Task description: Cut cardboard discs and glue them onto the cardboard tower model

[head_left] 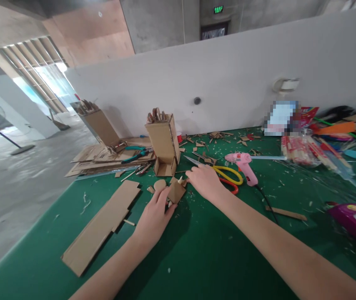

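Note:
My left hand (154,210) is closed on a small folded cardboard piece (176,191), held low over the table. A pale pointed tip (181,180) sticks up at its top edge. Just right of it, my right hand (205,180) has its fingers bent together near the piece's edge; whatever they pinch is hidden. Beyond that hand lie scissors with yellow and red handles (229,174), partly covered by it. A rounded cardboard scrap (159,184) touches or nearly touches my left fingers. Behind stands an upright cardboard holder (163,143) with cardboard strips in its top.
A pink glue gun (245,166) lies at right, its cord trailing forward. A long cardboard strip (101,229) is at left. Teal-handled pliers (136,153) rest by stacked cardboard (84,160) and a second holder (101,129). Bagged sticks (303,150) and a purple device (353,221) are far right.

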Motion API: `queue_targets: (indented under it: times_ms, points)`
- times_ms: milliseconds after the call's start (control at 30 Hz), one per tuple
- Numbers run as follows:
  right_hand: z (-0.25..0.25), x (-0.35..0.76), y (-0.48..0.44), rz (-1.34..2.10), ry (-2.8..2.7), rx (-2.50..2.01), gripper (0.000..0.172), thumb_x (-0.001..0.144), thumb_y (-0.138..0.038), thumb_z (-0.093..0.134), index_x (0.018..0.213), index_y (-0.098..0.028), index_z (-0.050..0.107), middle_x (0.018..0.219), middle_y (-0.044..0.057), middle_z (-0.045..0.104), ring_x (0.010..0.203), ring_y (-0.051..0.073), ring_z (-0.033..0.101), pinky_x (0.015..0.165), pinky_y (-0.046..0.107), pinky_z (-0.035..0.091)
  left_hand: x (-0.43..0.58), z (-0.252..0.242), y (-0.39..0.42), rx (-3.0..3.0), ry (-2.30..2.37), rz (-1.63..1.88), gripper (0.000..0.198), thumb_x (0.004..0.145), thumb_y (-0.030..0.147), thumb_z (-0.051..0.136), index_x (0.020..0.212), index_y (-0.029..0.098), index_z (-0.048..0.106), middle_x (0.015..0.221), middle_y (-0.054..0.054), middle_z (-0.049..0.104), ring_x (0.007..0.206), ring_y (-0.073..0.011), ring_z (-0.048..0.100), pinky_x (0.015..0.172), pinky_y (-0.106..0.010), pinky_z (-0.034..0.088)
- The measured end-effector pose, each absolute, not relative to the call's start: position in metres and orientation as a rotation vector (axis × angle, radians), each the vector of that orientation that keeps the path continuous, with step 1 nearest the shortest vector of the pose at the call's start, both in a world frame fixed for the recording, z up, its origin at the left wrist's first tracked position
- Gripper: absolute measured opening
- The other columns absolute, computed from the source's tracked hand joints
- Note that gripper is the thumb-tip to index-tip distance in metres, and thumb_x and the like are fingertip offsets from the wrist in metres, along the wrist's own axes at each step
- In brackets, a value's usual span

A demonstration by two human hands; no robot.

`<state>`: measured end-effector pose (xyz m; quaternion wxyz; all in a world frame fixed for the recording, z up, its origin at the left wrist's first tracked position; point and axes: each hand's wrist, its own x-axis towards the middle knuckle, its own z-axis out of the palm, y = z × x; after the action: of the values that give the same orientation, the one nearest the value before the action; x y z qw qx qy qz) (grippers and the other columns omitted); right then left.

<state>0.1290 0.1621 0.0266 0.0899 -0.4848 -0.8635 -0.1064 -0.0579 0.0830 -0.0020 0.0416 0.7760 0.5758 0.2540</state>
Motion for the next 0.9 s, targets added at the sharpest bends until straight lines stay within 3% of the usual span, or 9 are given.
queue_targets:
  times_ms: [167, 333, 533, 667, 733, 800, 900]
  points:
    - [0.034, 0.134, 0.166, -0.362, -2.566, -1.418, 0.025, 0.089, -0.009, 0.046, 0.085, -0.014, 0.070, 0.092, 0.013, 0.068, 0.099, 0.028, 0.053, 0.080, 0.037, 0.037, -0.060, 0.000, 0.082, 2.360, 1.705, 0.825, 0.041, 0.087, 0.026, 0.050, 0.128, 0.028, 0.044, 0.116, -0.007, 0.060, 0.077, -0.0186, 0.065, 0.073, -0.033, 0.053]
    - [0.038, 0.135, 0.164, -0.337, -2.447, -1.516, 0.031, 0.085, 0.002, 0.036, 0.094, -0.003, 0.066, 0.094, 0.023, 0.064, 0.097, 0.032, 0.052, 0.078, 0.041, 0.037, -0.061, 0.000, 0.077, 2.285, 1.738, 0.859, 0.042, 0.086, 0.028, 0.050, 0.128, 0.027, 0.044, 0.106, -0.006, 0.060, 0.067, -0.0150, 0.063, 0.065, -0.029, 0.052]
    - [0.038, 0.127, 0.144, -0.013, -2.601, -1.216, 0.020, 0.087, -0.018, 0.051, 0.104, -0.016, 0.062, 0.100, 0.008, 0.066, 0.093, 0.021, 0.058, 0.069, 0.027, 0.041, -0.068, 0.015, 0.080, 2.146, 1.747, 0.951, 0.039, 0.082, 0.029, 0.055, 0.121, 0.023, 0.052, 0.105, -0.008, 0.063, 0.064, -0.0137, 0.063, 0.066, -0.028, 0.053]
    - [0.038, 0.121, 0.139, 0.167, -2.521, -1.259, 0.035, 0.088, -0.022, 0.048, 0.122, -0.016, 0.050, 0.089, 0.007, 0.068, 0.075, 0.017, 0.062, 0.056, 0.025, 0.037, -0.076, 0.024, 0.086, 1.882, 1.767, 1.041, 0.046, 0.079, 0.036, 0.061, 0.120, 0.017, 0.050, 0.073, -0.002, 0.067, 0.065, -0.0175, 0.066, 0.065, -0.029, 0.053]
    - [0.041, 0.122, 0.137, 0.210, -2.457, -1.291, 0.038, 0.089, -0.020, 0.045, 0.126, -0.016, 0.045, 0.084, 0.006, 0.068, 0.071, 0.016, 0.061, 0.054, 0.024, 0.036, -0.076, 0.022, 0.087, 1.820, 1.702, 1.105, 0.048, 0.079, 0.036, 0.061, 0.121, 0.016, 0.049, 0.069, -0.001, 0.067, 0.066, -0.0176, 0.067, 0.065, -0.029, 0.054]
    - [0.044, 0.125, 0.133, 0.282, -2.449, -1.248, 0.033, 0.087, -0.021, 0.047, 0.121, -0.019, 0.048, 0.080, 0.003, 0.067, 0.067, 0.014, 0.060, 0.053, 0.023, 0.034, -0.074, 0.018, 0.085, 1.846, 1.612, 1.180, 0.045, 0.079, 0.032, 0.061, 0.120, 0.017, 0.049, 0.078, -0.004, 0.069, 0.067, -0.0165, 0.067, 0.064, -0.028, 0.055]
    - [0.046, 0.131, 0.125, 0.306, -2.478, -1.192, 0.022, 0.084, -0.021, 0.050, 0.106, -0.020, 0.054, 0.074, 0.001, 0.066, 0.061, 0.013, 0.058, 0.049, 0.023, 0.029, -0.066, 0.011, 0.078, 2.001, 1.491, 1.326, 0.034, 0.080, 0.024, 0.060, 0.113, 0.020, 0.052, 0.113, -0.011, 0.063, 0.066, -0.0124, 0.066, 0.064, -0.027, 0.056]
